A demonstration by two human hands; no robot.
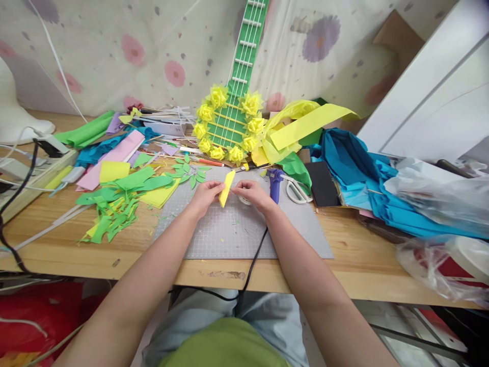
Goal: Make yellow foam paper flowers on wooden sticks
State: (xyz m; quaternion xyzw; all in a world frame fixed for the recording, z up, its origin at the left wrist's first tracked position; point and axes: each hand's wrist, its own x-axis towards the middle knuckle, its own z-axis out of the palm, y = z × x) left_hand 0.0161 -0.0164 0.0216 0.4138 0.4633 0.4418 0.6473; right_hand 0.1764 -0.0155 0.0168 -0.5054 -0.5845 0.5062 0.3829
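A small folded strip of yellow paper (pixel 227 188) is tilted upright above the grey cutting mat (pixel 229 239). My left hand (pixel 206 197) pinches its left side between thumb and fingers. On the other side, my right hand (pixel 252 193) has its fingers pressed together close to the strip's right edge; what they hold, if anything, is too small to make out. Green paper leaves (pixel 190 173) lie on the mat behind my left hand. Behind both hands stands a green guitar shape (pixel 229 125) with white strings and yellow paper flowers around its body.
A purple glue gun (pixel 275 184) and white-handled scissors (pixel 298 191) lie right of my hands. Green and yellow scraps (pixel 114 209) are heaped left. Blue paper (pixel 351 158) and a black box (pixel 324 184) sit right. A black cable (pixel 256 260) crosses the table's front edge.
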